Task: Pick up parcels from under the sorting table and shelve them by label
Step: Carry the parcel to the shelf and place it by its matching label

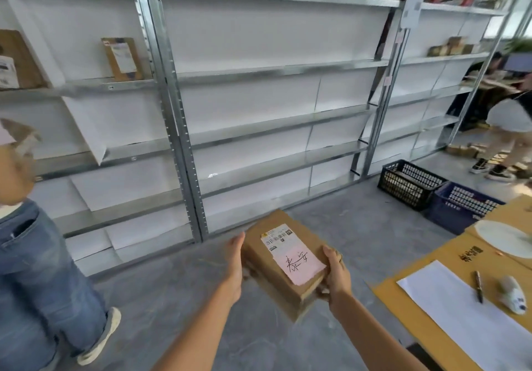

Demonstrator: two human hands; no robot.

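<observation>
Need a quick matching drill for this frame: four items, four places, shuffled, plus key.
Items:
1. cardboard parcel
2. pen
3. black crate
4. pink note

Places:
A. on the floor by the shelves
B. stuck on the parcel's top
C. on the white sheet on the table
D. held between left hand and right hand

Pairs: 1-D, 2-C, 3-A, 4-B

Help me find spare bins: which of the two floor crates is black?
The black crate, standing nearer the shelving; the blue crate beside it sits closer to the table.
</observation>
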